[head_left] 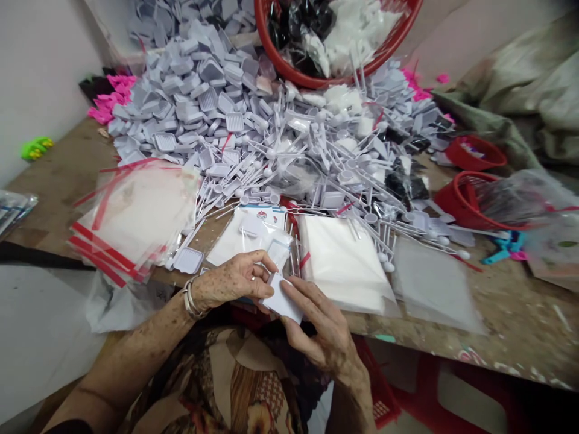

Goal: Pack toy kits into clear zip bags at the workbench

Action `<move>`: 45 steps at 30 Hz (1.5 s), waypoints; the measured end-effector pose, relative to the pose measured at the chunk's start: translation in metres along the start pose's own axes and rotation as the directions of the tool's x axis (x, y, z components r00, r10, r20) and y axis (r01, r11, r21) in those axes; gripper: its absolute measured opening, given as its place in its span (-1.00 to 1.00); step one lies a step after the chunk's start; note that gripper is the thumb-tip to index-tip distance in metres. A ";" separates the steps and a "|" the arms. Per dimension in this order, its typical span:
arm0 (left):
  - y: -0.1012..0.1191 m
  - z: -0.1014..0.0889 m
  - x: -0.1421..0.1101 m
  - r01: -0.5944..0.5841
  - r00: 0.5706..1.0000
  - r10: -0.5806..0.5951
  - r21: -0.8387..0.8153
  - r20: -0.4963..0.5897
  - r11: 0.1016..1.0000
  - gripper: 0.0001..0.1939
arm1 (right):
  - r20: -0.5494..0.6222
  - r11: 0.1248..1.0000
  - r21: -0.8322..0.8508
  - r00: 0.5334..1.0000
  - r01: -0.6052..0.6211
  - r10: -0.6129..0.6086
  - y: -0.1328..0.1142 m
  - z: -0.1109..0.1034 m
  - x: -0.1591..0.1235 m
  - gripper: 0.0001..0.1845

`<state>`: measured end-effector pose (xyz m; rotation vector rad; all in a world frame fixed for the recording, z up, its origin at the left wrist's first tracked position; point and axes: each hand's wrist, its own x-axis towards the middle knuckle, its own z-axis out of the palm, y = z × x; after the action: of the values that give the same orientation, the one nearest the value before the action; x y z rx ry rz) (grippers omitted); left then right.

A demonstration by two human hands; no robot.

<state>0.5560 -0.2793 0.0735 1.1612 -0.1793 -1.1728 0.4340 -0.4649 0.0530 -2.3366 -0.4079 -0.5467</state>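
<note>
My left hand [235, 280] and my right hand [321, 325] meet above the table's front edge, pinching a small white rectangular packet [283, 299] between their fingers. Whether it is card or a plastic sachet is hard to tell. A metal bangle [192, 299] circles my left wrist. Just beyond my hands lie a white sheet with a printed label [260, 216] and a stack of white squares in clear bags [344, 259]. A small white square tray [188, 260] rests left of my left hand, and red-edged clear zip bags [131, 217] are piled further left.
A large heap of pale plastic trays [190, 90] and long-handled spoons [289, 150] covers the worn wooden table [511, 307]. Red baskets [465, 202] stand at right, and a tilted red basket [335, 42] holds black and white pieces at the back. A grey bagged stack [429, 286] lies right.
</note>
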 end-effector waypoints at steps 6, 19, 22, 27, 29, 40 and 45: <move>-0.003 0.005 -0.001 0.032 0.998 -0.032 0.005 0.046 0.999 -0.56 | 0.021 0.996 0.036 0.997 -0.078 0.077 -0.006 0.010 -0.003 -0.34; -0.007 0.052 0.033 0.217 0.758 0.638 0.975 -0.135 -0.051 -0.30 | -0.188 0.669 0.639 0.765 -0.381 0.616 0.005 0.005 -0.036 -0.57; -0.018 0.061 0.050 0.356 0.703 0.697 0.918 -0.140 -0.175 -0.37 | -0.171 0.540 0.793 0.749 -0.281 0.640 0.004 0.008 -0.028 -0.60; -0.014 0.058 0.051 0.400 0.692 0.712 0.885 -0.121 -0.239 -0.67 | -0.041 0.467 0.795 0.734 -0.387 0.678 0.007 0.013 -0.015 -0.64; -0.010 0.057 0.045 0.397 0.699 0.707 0.881 -0.109 -0.257 -0.72 | -0.002 0.491 0.738 0.727 -0.463 0.687 0.011 0.015 -0.011 -0.65; -0.020 0.047 0.028 0.366 0.678 0.729 0.902 -0.089 -0.231 -0.80 | -0.113 0.836 0.311 0.856 -0.452 0.505 0.009 0.009 0.003 -0.69; -0.013 0.041 0.024 0.233 0.695 0.717 0.959 -0.048 -0.161 -0.79 | -0.199 0.972 -0.059 0.957 -0.229 0.213 0.021 0.037 0.018 -0.53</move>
<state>0.5324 -0.3221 0.0714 2.7001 -0.9185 0.2313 0.4685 -0.4517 0.0252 -2.3413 -0.0335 -0.6814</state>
